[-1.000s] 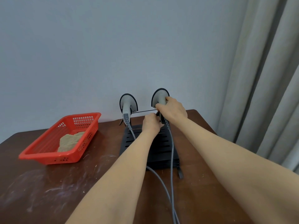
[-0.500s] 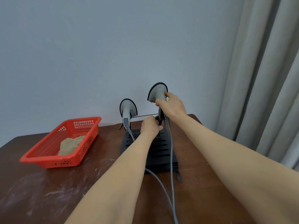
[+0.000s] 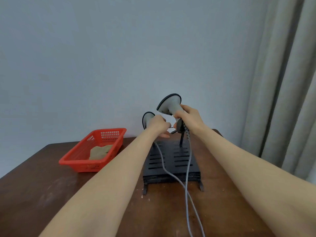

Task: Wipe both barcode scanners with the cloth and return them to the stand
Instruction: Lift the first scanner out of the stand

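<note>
Two barcode scanners show at mid-frame in the head view. The right hand wraps its fingers round the handle of the right scanner, holding it above the black slotted stand with its head tilted toward the upper left. The left scanner sits upright at the stand's back left, partly hidden by the left hand. That hand's fingers are curled at a thin rod of the stand; whether they clamp it I cannot tell. Grey cables trail down across the stand and the brown table. Left of the stand, a red basket holds the tan cloth.
</note>
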`<state>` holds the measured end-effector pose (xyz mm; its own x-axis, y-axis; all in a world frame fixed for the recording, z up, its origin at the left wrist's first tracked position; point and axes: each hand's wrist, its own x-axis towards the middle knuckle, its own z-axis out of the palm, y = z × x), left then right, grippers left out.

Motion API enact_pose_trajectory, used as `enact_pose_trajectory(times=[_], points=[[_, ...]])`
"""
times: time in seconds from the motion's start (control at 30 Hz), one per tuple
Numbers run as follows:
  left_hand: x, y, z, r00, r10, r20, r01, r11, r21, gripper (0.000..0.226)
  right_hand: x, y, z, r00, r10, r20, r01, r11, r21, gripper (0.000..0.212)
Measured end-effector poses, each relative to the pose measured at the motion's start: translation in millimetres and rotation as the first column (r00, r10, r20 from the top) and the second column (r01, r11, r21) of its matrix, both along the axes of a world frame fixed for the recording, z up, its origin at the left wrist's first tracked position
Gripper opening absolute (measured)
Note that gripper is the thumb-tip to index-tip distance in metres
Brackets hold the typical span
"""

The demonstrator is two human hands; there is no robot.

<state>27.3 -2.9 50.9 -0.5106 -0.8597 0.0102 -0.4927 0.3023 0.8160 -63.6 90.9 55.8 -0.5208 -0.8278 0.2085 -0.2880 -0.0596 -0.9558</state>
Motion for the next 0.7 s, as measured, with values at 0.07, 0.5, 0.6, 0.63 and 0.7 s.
enact_pose_trajectory(times=[0.07, 0.5, 0.6, 0.63, 0.7], points=[[14.8, 3.9, 10.8, 0.997, 0.013, -0.079, -0.008, 0.998, 0.062, 0.031, 11.7, 6.8, 3.8, 0.996, 0.062, 0.056, -0.059, 0.997, -0.05, 0.023], [91.3, 38.8, 1.8, 0.85, 0.146, -0.506, 0.111, 0.89, 0.443, 0.057, 52.6, 39.6, -13.4, 0.841, 0.387, 0.377, -0.363, 0.922, -0.137, 0.033], [88.2, 50.6, -3.3, 0.822, 0.174, -0.543, 0.13, 0.87, 0.475, 0.053, 51.2, 43.2, -22.5, 0.784, 0.426, 0.451, -0.421, 0.9, -0.118, 0.03], [87.0, 54.0, -4.8, 0.806, 0.189, -0.561, 0.136, 0.863, 0.487, 0.048, 50.4, 44.1, -25.3, 0.772, 0.436, 0.463, -0.437, 0.892, -0.112, 0.029], [84.8, 57.8, -8.9, 0.772, 0.239, -0.59, 0.132, 0.846, 0.516, 0.035, 49.1, 45.4, -29.7, 0.753, 0.455, 0.475, -0.467, 0.879, -0.102, 0.03]])
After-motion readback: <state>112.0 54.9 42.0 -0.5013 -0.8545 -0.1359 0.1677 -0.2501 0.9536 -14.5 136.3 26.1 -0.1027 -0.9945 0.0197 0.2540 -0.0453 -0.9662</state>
